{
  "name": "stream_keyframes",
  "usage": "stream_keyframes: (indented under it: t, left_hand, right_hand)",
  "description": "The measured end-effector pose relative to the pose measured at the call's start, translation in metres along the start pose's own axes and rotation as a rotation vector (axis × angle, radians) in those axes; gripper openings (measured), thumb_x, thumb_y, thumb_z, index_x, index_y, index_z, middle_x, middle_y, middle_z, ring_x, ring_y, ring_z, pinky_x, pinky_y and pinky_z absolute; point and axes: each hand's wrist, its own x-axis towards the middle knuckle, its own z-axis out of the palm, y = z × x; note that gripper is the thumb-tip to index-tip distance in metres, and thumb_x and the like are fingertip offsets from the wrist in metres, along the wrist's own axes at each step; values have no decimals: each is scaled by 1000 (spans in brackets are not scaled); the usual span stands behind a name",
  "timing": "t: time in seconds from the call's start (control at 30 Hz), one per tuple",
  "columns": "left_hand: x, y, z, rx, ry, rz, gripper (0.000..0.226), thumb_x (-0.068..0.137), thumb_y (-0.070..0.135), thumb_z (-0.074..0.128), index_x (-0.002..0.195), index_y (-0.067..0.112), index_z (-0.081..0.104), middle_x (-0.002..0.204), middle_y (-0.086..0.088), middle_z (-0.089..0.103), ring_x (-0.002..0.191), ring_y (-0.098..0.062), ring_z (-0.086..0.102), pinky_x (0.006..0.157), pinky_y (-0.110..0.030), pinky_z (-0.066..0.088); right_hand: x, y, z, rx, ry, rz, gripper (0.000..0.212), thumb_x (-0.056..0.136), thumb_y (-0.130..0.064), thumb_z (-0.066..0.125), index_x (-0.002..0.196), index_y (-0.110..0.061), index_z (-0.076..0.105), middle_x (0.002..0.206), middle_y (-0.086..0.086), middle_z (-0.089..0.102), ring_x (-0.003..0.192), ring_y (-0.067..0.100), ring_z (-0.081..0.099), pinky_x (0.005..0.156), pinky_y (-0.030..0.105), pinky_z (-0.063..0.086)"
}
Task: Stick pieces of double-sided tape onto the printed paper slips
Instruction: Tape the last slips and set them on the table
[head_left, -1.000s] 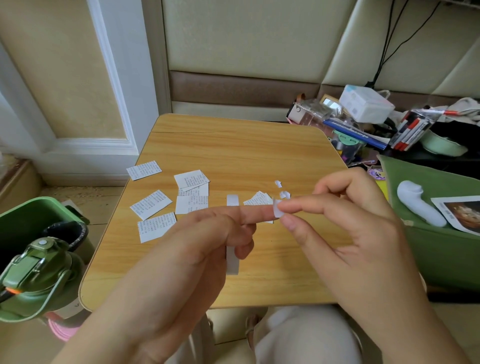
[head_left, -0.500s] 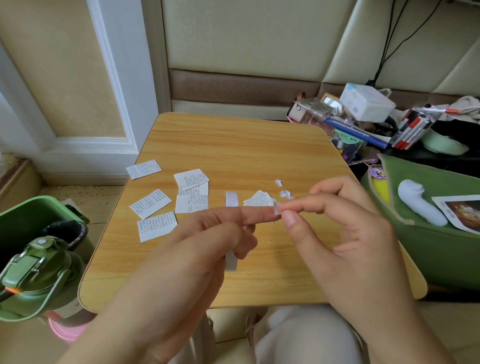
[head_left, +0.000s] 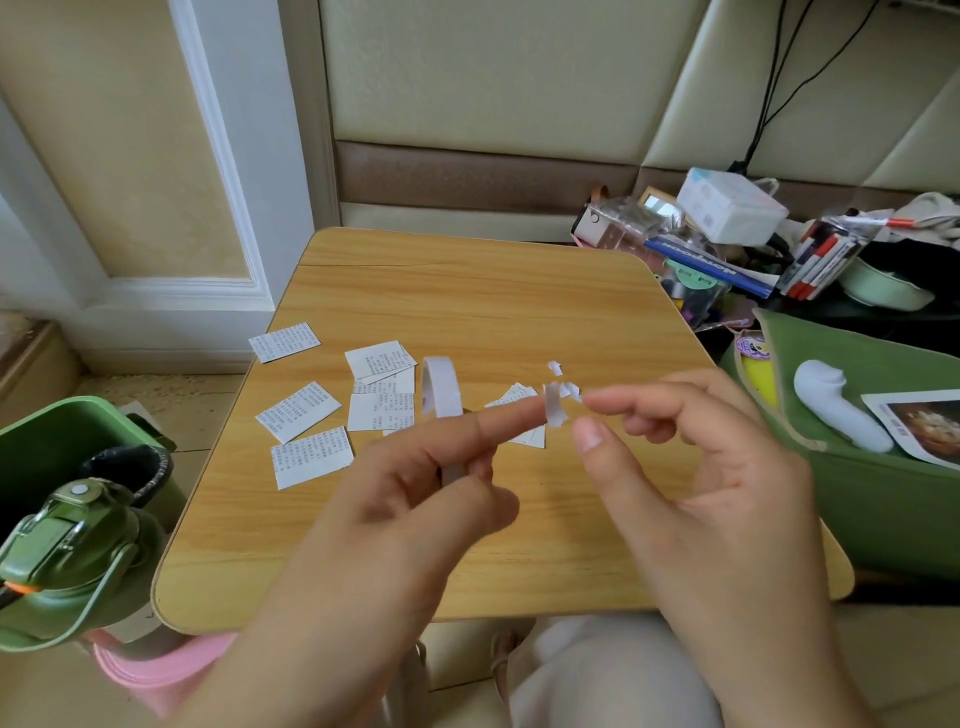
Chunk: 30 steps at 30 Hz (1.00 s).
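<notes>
Two hands work above the table (head_left: 519, 582): left hand (head_left: 415, 499) curls round the tape roll (head_left: 441, 387), forefinger extended with a cut tape piece (head_left: 554, 415) stuck on its tip; right hand (head_left: 691, 467) hovers loosely parted, empty. Risk: piece folds onto itself or clings to skin. Printed slips (head_left: 311, 457) lie beyond, unweighted, liable to lift.

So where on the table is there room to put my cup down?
The far part of the wooden table, beyond the printed paper slips, is bare wood. The near strip by the front edge, under the left hand and right hand, also looks free. The middle is crowded with slips, white scraps and the tape roll.
</notes>
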Motion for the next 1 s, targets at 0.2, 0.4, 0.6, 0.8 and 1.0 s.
stream_keyframes:
  t: [0.2, 0.4, 0.6, 0.8, 1.0]
  left_hand:
    - [4, -11, 3, 126, 21, 110, 47, 53, 34, 58, 96, 46, 72, 66, 13, 39, 67, -4, 40, 63, -11, 36]
    - [-2, -8, 7, 157, 70, 100, 45, 53, 37, 57, 93, 52, 70, 69, 14, 43, 68, 1, 44, 74, -23, 34]
    - [-3, -8, 7, 185, 73, 110, 47, 54, 39, 55, 96, 55, 68, 70, 15, 44, 70, 4, 45, 79, -11, 38]
    - [-4, -8, 7, 184, 74, 121, 47, 54, 38, 55, 96, 54, 68, 70, 16, 44, 70, 4, 45, 74, -4, 37]
    - [-5, -6, 9, 149, 82, 122, 47, 54, 37, 56, 95, 54, 69, 70, 13, 43, 73, 2, 46, 87, -20, 34]
  right_hand:
    - [-5, -7, 9, -38, 48, -6, 11, 78, -40, 65, 87, -34, 69, 79, -14, 53, 80, 3, 55, 76, 7, 38]
    - [-7, -9, 11, -85, 108, -6, 11, 77, -41, 65, 85, -36, 70, 76, -13, 54, 80, 6, 55, 75, 9, 39]
    - [-7, -9, 12, -79, 138, -28, 8, 77, -36, 68, 84, -33, 69, 77, -12, 54, 78, 8, 55, 74, 12, 40]
    - [-6, -9, 11, -30, 115, -30, 6, 77, -34, 68, 82, -32, 68, 75, -11, 54, 78, 4, 55, 77, 11, 39]
    - [-5, -10, 10, 29, 100, -36, 3, 78, -32, 67, 80, -33, 67, 75, -10, 53, 76, 4, 55, 81, 13, 41]
